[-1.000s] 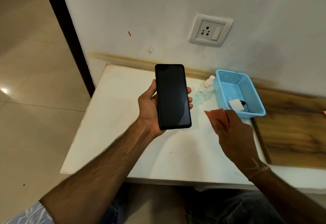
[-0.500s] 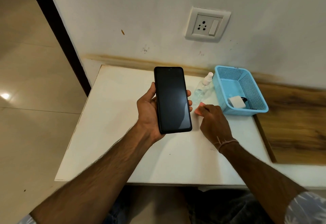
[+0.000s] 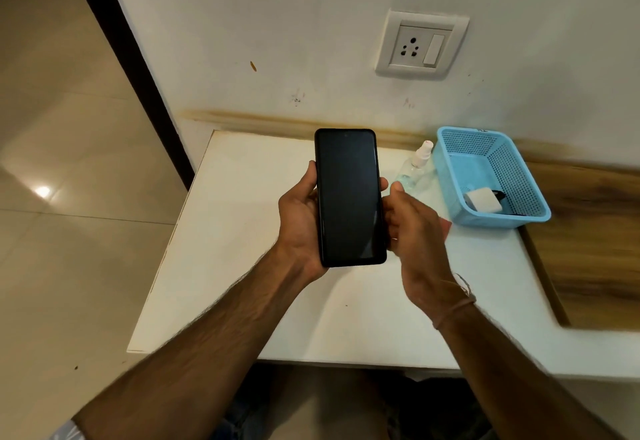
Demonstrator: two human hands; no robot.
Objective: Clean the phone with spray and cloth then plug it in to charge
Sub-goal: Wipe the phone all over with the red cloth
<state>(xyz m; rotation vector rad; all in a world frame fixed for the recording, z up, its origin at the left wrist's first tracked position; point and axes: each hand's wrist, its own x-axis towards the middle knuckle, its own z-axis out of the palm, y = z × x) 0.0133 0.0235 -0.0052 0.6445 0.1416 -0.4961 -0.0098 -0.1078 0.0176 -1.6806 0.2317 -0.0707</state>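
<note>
Pink cloth [image 3: 446, 226] peeks out right of the phone [image 3: 349, 197], which the left hand [image 3: 298, 218] holds upright above the tabletop [image 3: 242, 232], grip closed round its sides. The right hand [image 3: 415, 228] curls at the phone's edge; whether its grip has the cloth, I cannot tell. Probably the cleaning step; next, cloth onto screen.

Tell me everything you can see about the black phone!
The phone is a black slab with rounded corners and a glossy screen that is dark. It is upright, screen facing the camera, lifted above the white table. The left hand holds it from behind, thumb on its left edge, fingertips curling round the right edge. The right hand, holding a pink cloth, is close against its right side; whether it touches is unclear. No cable hangs from it.
</note>
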